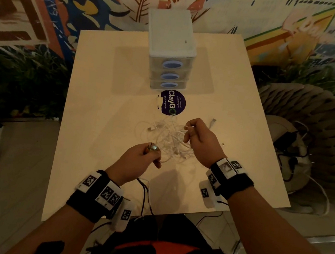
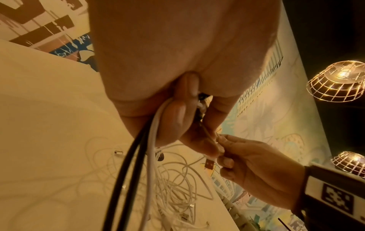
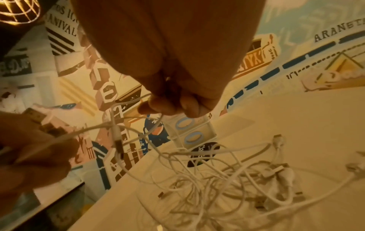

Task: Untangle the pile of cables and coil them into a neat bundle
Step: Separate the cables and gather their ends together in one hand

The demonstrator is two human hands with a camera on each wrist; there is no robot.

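A tangled pile of white cables [image 1: 169, 140] lies on the pale table [image 1: 106, 101], between my two hands. My left hand [image 1: 152, 153] hovers at the pile's near left with fingers curled round a white cable [image 2: 153, 137]. My right hand [image 1: 189, 132] is raised over the pile's right side and pinches another strand near its USB plug [image 2: 209, 163]. In the right wrist view my right hand's fingertips [image 3: 156, 106] hold a strand that runs taut toward my left hand [image 3: 33, 150]. Loops of the pile [image 3: 227, 179] hang and lie below.
A small white three-drawer unit [image 1: 170, 48] stands at the table's far middle, with a round dark sticker [image 1: 171, 104] in front of it. A loose connector [image 1: 213, 122] lies right of the pile. Black wrist-camera leads [image 1: 145, 192] trail off the near edge. A woven chair [image 1: 311, 124] stands at the right.
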